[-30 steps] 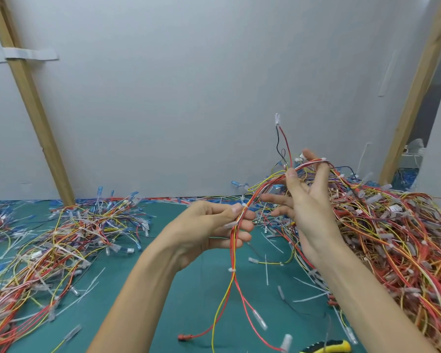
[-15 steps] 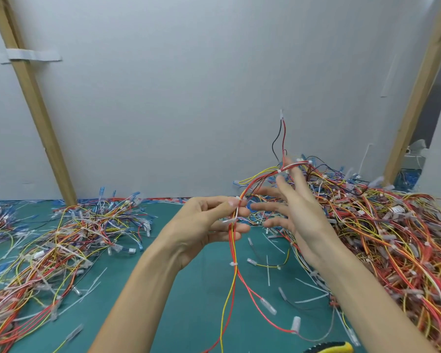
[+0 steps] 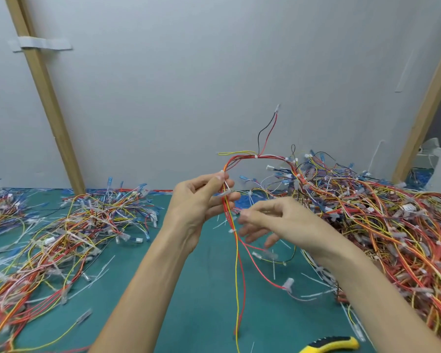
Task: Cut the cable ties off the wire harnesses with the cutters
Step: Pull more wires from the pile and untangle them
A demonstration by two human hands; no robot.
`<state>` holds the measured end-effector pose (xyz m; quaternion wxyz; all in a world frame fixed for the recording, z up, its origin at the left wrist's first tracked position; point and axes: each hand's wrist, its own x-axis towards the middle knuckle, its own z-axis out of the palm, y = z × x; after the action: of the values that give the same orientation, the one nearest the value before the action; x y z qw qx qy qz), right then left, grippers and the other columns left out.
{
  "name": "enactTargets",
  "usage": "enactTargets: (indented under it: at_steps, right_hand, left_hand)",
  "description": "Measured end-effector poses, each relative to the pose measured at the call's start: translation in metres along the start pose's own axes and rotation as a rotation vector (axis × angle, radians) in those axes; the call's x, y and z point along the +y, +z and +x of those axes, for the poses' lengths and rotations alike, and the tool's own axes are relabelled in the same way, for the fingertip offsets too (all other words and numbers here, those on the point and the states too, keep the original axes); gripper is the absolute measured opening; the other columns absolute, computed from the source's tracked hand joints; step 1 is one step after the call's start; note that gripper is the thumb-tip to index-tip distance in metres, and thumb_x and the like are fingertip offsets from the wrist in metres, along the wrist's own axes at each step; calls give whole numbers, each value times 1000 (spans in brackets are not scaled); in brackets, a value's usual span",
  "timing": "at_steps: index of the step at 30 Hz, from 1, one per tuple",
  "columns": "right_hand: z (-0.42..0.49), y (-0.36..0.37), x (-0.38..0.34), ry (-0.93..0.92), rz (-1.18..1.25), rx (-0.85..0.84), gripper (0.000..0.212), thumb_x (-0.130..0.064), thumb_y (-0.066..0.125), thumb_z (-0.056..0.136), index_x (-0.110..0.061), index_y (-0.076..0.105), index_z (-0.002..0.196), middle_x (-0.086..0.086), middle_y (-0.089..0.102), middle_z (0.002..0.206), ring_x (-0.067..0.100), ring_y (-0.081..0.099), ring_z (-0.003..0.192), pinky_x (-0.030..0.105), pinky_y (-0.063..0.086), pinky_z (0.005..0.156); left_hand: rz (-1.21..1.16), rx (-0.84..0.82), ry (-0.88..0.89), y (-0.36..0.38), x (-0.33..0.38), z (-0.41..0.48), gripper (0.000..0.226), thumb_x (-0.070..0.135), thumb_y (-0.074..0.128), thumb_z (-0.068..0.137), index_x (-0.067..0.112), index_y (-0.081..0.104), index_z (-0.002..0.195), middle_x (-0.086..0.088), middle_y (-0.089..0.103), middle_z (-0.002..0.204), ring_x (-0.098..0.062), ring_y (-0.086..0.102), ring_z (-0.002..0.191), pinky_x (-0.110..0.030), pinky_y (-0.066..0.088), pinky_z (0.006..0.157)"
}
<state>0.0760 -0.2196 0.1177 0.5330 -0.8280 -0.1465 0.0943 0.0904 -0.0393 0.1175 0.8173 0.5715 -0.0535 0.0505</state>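
My left hand (image 3: 199, 202) pinches a red and yellow wire harness (image 3: 236, 240) between thumb and fingers, held up above the green mat (image 3: 206, 289). The harness arches up and over to the right into the big pile, with white cable ties (image 3: 231, 231) along it. Just right of the hanging wires, my right hand (image 3: 273, 220) hovers with its fingers loosely spread and holds nothing. The yellow and black cutters (image 3: 329, 345) lie on the mat at the bottom edge, right of centre, apart from both hands.
A large heap of tangled harnesses (image 3: 382, 225) fills the right side. A flatter spread of wires (image 3: 69, 233) covers the left. Cut tie scraps (image 3: 274, 270) litter the mat. A grey wall and two slanted wooden posts (image 3: 46, 98) stand behind.
My right hand let go of the raised harness loop and dropped down and left beside the hanging wires. My left hand rose slightly, still pinching the harness.
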Motion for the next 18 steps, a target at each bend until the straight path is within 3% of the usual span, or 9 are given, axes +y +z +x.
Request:
enactTargets:
  at_steps: [2, 6, 10, 14, 18]
  right_hand:
    - [-1, 7, 0, -38, 0, -88, 24, -39, 67, 93, -18, 77, 94, 4, 79, 89, 17, 76, 82, 22, 52, 62]
    - [2, 19, 2, -147, -5, -41, 18, -35, 78, 86, -17, 75, 87, 6, 77, 77, 18, 69, 70, 32, 48, 60]
    - [4, 28, 4, -197, -14, 38, 24, -38, 85, 77, -17, 72, 78, 8, 75, 70, 38, 67, 66, 38, 46, 57]
    - [5, 30, 4, -199, -15, 63, 19, -30, 82, 83, -14, 74, 77, 4, 76, 71, 26, 74, 71, 21, 47, 54]
    - [2, 26, 0, -163, 7, 19, 15, -24, 75, 90, -13, 76, 80, 4, 78, 78, 18, 76, 78, 21, 48, 56]
  left_hand:
    - [23, 42, 34, 0, 1, 0, 18, 18, 66, 95, 4, 72, 85, -1, 73, 78, -17, 73, 64, -21, 55, 56]
    - [49, 98, 84, 0, 3, 0, 17, 16, 66, 95, 2, 69, 85, 1, 71, 72, -18, 73, 63, -21, 54, 54]
    - [82, 114, 132, 2, 3, -2, 18, 14, 65, 96, 0, 67, 85, 1, 71, 69, -19, 74, 63, -23, 56, 55]
    - [116, 110, 153, 2, 4, -3, 18, 14, 65, 96, -2, 68, 89, -2, 72, 71, -20, 73, 63, -24, 57, 56]
    - [140, 126, 156, -2, 5, -2, 19, 13, 64, 97, -5, 69, 95, -4, 73, 75, -20, 73, 63, -25, 59, 59]
